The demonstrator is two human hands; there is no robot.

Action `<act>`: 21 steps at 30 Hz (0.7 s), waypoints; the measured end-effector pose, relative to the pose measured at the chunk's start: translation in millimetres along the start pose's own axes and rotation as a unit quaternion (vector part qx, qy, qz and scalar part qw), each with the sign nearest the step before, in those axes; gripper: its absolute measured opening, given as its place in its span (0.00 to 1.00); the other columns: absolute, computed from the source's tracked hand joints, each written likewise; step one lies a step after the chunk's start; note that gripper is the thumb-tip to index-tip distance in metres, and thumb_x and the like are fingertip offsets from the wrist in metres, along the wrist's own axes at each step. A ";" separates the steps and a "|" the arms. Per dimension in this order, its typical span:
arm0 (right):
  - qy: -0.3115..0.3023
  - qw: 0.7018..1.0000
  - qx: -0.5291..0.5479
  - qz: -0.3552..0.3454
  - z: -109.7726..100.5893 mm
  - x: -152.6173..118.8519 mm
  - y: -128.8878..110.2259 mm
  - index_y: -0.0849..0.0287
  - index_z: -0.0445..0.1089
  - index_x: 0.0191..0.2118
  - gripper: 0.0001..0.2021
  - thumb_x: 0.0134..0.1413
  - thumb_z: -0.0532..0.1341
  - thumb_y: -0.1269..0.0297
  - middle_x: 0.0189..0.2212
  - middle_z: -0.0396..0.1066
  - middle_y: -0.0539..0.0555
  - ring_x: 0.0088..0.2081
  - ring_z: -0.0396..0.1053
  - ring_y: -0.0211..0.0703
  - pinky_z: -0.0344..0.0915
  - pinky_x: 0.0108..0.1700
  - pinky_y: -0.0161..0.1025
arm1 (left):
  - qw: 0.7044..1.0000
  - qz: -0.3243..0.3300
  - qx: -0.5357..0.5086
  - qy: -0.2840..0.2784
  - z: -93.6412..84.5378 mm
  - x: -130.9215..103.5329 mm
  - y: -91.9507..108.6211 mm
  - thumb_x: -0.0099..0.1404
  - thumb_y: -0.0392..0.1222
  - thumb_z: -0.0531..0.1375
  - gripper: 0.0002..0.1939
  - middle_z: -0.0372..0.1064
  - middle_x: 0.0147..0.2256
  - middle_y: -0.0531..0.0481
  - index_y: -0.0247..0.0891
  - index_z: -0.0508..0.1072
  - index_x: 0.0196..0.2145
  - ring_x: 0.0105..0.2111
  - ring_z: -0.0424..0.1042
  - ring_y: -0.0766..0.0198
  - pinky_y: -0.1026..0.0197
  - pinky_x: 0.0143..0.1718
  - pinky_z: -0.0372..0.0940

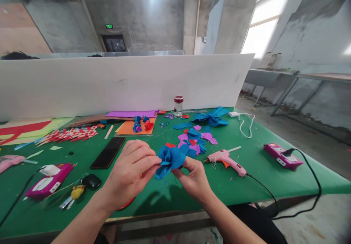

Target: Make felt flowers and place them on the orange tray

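A blue flower [172, 159] is held over the green table [255, 158], its left edge pinched by the fingers of the left hand [131, 168] and its right side gripped by the right hand [195, 178]. Just beyond the grip, cut pieces [195, 148] are scattered; a pink glue gun [229, 162] is laid to its right, a dark phone [108, 152] to its left.

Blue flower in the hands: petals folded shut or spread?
Spread, at least the outer ones: on the blue flower, they flare outward between the left hand and right hand.
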State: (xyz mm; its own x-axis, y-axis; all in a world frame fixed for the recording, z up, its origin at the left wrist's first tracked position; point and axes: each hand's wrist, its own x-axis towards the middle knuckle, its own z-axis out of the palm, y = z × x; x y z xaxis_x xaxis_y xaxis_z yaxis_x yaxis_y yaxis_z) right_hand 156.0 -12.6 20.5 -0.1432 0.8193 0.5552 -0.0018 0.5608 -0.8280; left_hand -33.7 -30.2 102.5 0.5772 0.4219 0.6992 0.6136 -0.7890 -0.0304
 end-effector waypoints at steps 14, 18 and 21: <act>0.000 0.998 0.001 -0.060 -0.5 -0.2 -2.5 0.58 0.76 0.30 0.06 0.52 0.61 0.73 0.28 0.76 0.50 0.30 0.70 0.40 0.66 0.37 0.34 | 0.999 0.003 0.037 0.017 -5.3 2.0 3.9 0.57 0.30 0.62 0.07 0.74 0.30 0.50 0.40 0.73 0.33 0.35 0.69 0.58 0.54 0.40 0.64; -0.018 0.998 0.021 -0.060 -2.6 2.4 0.1 0.57 0.77 0.31 0.07 0.55 0.60 0.69 0.31 0.77 0.50 0.31 0.72 0.40 0.67 0.37 0.34 | 0.999 -0.007 0.012 0.040 -12.7 3.4 6.1 0.55 0.30 0.65 0.09 0.73 0.30 0.50 0.40 0.72 0.33 0.35 0.69 0.59 0.53 0.39 0.65; -0.027 0.997 -0.009 -0.078 -5.1 3.6 3.6 0.58 0.76 0.30 0.07 0.55 0.60 0.70 0.28 0.76 0.50 0.30 0.70 0.40 0.66 0.36 0.34 | 0.998 -0.030 -0.022 0.048 -17.6 3.9 9.7 0.56 0.28 0.63 0.09 0.70 0.28 0.51 0.40 0.69 0.27 0.34 0.68 0.60 0.55 0.38 0.66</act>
State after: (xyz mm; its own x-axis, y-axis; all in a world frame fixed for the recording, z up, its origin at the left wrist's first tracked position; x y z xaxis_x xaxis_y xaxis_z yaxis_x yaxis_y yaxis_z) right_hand 160.5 -7.1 19.9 -0.1957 0.7149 0.6713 -0.0105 0.6830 -0.7304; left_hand -35.0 -44.0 117.5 0.4839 0.4261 0.7644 0.6197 -0.7836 0.0444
